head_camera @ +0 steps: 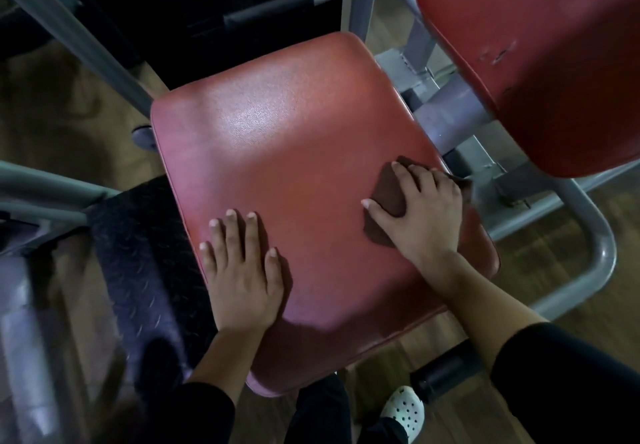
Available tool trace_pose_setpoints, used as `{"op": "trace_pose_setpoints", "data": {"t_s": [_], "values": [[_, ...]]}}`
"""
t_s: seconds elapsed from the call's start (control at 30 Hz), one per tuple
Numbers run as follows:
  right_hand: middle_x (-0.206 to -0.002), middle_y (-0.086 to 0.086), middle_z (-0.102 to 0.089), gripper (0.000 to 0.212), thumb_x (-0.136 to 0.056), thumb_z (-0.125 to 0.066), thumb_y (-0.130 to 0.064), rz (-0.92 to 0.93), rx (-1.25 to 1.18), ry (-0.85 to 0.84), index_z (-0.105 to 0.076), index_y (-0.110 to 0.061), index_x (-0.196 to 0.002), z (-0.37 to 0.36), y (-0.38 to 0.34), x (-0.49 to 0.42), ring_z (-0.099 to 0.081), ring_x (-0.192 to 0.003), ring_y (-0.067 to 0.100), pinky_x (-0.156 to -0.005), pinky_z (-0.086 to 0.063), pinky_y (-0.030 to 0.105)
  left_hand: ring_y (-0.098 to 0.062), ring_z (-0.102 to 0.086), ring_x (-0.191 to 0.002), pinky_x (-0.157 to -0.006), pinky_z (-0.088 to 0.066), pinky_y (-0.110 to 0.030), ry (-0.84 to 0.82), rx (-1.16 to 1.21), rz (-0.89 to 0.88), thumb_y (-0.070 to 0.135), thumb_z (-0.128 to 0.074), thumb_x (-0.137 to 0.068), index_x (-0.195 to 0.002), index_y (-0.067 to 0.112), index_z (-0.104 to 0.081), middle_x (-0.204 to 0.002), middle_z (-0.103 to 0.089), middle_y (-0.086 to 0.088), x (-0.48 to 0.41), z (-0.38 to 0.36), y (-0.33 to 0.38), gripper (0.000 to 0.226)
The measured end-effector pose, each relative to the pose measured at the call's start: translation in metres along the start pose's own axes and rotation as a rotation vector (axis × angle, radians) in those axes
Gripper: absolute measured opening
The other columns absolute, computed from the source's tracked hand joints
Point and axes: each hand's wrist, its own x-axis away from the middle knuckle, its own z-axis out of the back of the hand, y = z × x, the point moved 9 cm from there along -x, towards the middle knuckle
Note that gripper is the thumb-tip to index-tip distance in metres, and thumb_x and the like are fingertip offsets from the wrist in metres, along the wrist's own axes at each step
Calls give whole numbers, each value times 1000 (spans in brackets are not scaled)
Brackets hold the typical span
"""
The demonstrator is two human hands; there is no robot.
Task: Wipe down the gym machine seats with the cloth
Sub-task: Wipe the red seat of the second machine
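Two hands on one red vinyl seat pad [277,153]: left hand [242,270] lies flat, fingers spread, palm down near the pad's front-left edge, holding nothing, looks like bracing. Right hand [420,208] presses a dark brown cloth [389,194] onto the right side of the pad, fingers splayed over it, thumb out toward the middle; cloth is bunched under the palm, a corner trailing off the right edge toward the grey steel frame [588,236]. Second red pad [533,56], probably the backrest, sits upper right, scuffed and torn in spots, no cloth on it. Glossy patch at the pad's centre could be glare or dampness, can't tell. Judgement: wiping in progress on the right part of this seat; far and left areas likely still to do, plus the other pad. Risks: cloth is small and wadded, so strokes may leave unwiped strips; the trailing corner may snag on the frame bracket beside the pad; cloth could slip out from under flat fingers on slick vinyl; torn backrest cover may catch the cloth later. Black tread plate [145,253] and white perforated clog [403,410] sit below.
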Motion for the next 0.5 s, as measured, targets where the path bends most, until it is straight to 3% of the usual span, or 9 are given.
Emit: {"op": "trace_pose_setpoints", "data": {"t_s": [0.17, 0.3, 0.5], "values": [[-99, 6, -64, 68, -75, -52, -72, 105, -9, 34, -62, -21, -119, 0, -49, 40, -56, -92, 32, -86, -37, 45, -34, -5, -146, -116, -3, -52, -30, 41, -13, 42, -22, -95, -149, 14, -23, -157, -15, -14, 0, 1, 1, 61], [-83, 6, -65, 60, -74, -58, -71, 100, -16, 44, -69, -18, -100, 11, -50, 44, -59, -76, 32, -72, -45, 41, -40, -20, -141, -113, -16, -56, -93, 48, -14, 41, -24, -92, -142, 10, -37, -150, -30, -21, -4, 14, 8, 60], [-83, 7, -67, 61, -71, -56, -74, -103, -98, -1, -68, -20, -96, 67, -26, 49, -62, -77, 34, -70, -49, 42, -40, -40, -129, -101, -37, -50, -212, 150, -178, 39, -28, -89, -133, 8, -45, -139, -46, -18, -3, 52, 73, 56]]}}
